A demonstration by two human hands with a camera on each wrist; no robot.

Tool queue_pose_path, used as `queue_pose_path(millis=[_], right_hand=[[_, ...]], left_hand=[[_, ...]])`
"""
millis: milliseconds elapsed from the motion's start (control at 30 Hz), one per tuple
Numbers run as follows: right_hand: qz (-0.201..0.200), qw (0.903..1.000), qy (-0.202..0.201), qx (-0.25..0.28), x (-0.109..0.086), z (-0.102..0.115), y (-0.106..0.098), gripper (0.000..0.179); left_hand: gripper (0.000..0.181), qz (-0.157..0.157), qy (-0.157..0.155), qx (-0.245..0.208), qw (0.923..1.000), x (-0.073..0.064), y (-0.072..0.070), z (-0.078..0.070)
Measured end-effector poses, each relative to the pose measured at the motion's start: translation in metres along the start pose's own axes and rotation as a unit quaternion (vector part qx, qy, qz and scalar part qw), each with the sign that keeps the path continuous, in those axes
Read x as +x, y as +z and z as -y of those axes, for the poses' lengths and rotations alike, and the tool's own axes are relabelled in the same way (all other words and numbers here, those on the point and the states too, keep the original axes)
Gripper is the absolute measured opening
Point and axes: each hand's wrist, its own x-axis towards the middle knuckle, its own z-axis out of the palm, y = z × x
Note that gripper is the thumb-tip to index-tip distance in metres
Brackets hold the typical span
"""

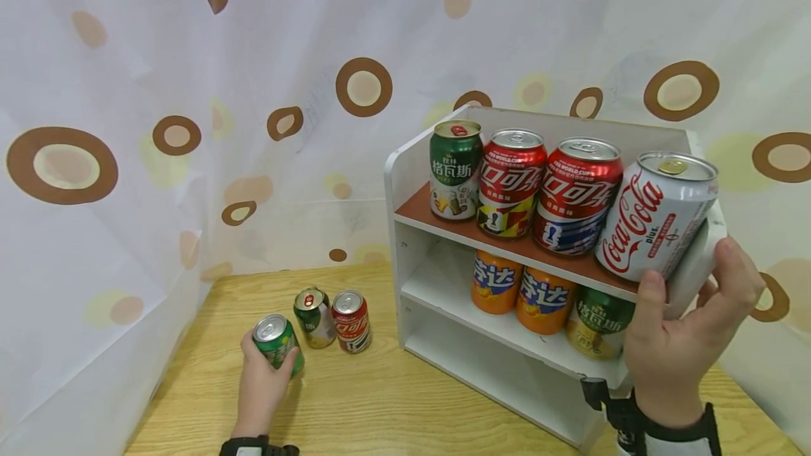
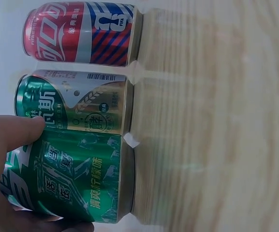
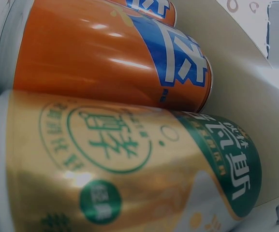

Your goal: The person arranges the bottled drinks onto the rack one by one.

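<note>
On the tabletop at the left, my left hand (image 1: pixel 266 389) grips a green soda can (image 1: pixel 277 347), its thumb and fingers on opposite sides. Close beside that can are a green-and-gold kvass can (image 1: pixel 315 319) and a red cola can (image 1: pixel 351 322), both upright. My right hand (image 1: pixel 684 329) holds the right side panel of a white shelf (image 1: pixel 507 385), thumb in front and fingers at the outer side. Just above the thumb, a white Coca-Cola Plus can (image 1: pixel 659 220) stands tilted against that panel; whether the thumb touches it I cannot tell.
The shelf's top level also bears a green kvass can (image 1: pixel 455 171) and two red cola cans (image 1: pixel 512 185). On its middle level are two orange soda cans (image 1: pixel 497 283) and a gold-and-green kvass can (image 3: pixel 129 169). A patterned curtain (image 1: pixel 304 181) hangs behind the wooden table (image 1: pixel 355 407).
</note>
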Motion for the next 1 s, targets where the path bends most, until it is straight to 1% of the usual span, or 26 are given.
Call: queue_pose_path(millis=[100, 267, 467, 567, 667, 800, 900, 1000], right_hand=[[0.000, 1.0000, 0.002, 0.001, -0.001, 0.000, 0.000, 0.043], [-0.006, 0.9999, 0.004, 0.011, -0.001, 0.001, 0.003, 0.045], [-0.007, 0.9999, -0.002, 0.012, 0.000, 0.002, 0.003, 0.042], [-0.008, 0.9999, 0.000, 0.014, 0.001, 0.003, 0.003, 0.041], [-0.008, 0.9999, 0.002, 0.013, 0.001, 0.003, 0.002, 0.041], [-0.005, 0.9999, 0.002, 0.013, 0.000, 0.002, 0.002, 0.042], [-0.004, 0.9999, 0.001, 0.014, 0.000, 0.002, 0.002, 0.043], [-0.007, 0.9999, 0.000, 0.015, 0.001, 0.002, 0.002, 0.044]], left_hand=[[0.085, 0.003, -0.003, -0.008, 1.0000, -0.001, 0.000, 0.001], [0.084, -0.006, -0.010, -0.009, 0.9999, -0.002, -0.002, 0.001], [0.086, -0.013, -0.021, -0.007, 0.9997, -0.003, -0.003, -0.004], [0.086, -0.019, -0.020, -0.004, 0.9996, -0.004, -0.004, -0.005], [0.085, -0.030, -0.012, 0.002, 0.9995, -0.005, -0.004, -0.007], [0.085, -0.056, 0.004, 0.018, 0.9982, -0.009, -0.008, -0.012], [0.085, -0.078, 0.021, 0.030, 0.9963, -0.012, -0.011, -0.017], [0.085, -0.093, 0.034, 0.039, 0.9943, -0.016, -0.014, -0.024]])
